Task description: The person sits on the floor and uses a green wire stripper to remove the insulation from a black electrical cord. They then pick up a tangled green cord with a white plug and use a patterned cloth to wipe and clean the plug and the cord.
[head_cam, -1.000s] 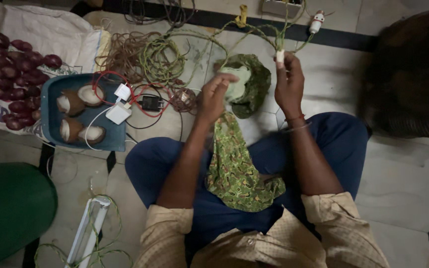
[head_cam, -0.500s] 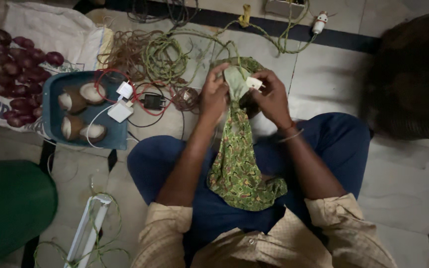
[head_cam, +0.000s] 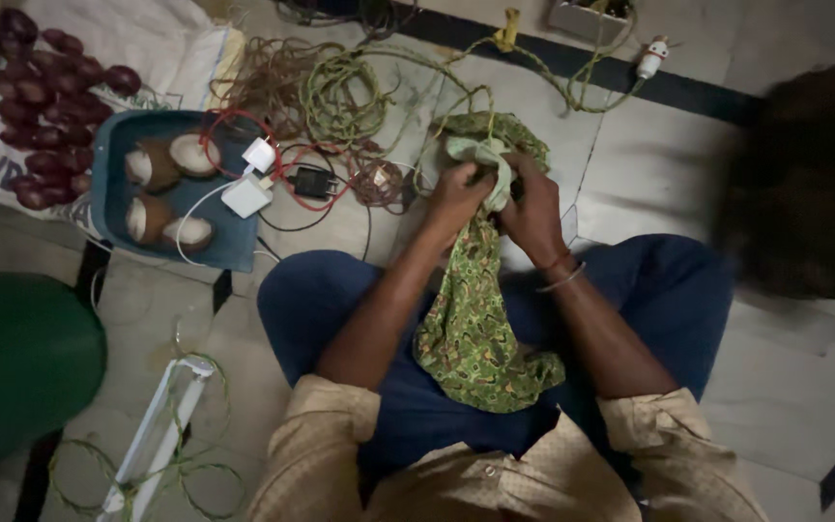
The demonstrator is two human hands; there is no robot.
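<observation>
On pale tile floor (head_cam: 669,184) w/ cables, left hand (head_cam: 456,198) & right hand (head_cam: 533,208) both grip green cloth (head_cam: 471,329).

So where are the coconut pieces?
The coconut halves lie in the blue tray at upper left of the head view, beside the white chargers, just right of the dark red onions on the sack.

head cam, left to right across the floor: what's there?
Green round thing → red onions on a white sack → blue tray with coconut halves → white chargers → tangled cords → left hand → green patterned cloth → right hand → dark blurred mass.
</observation>
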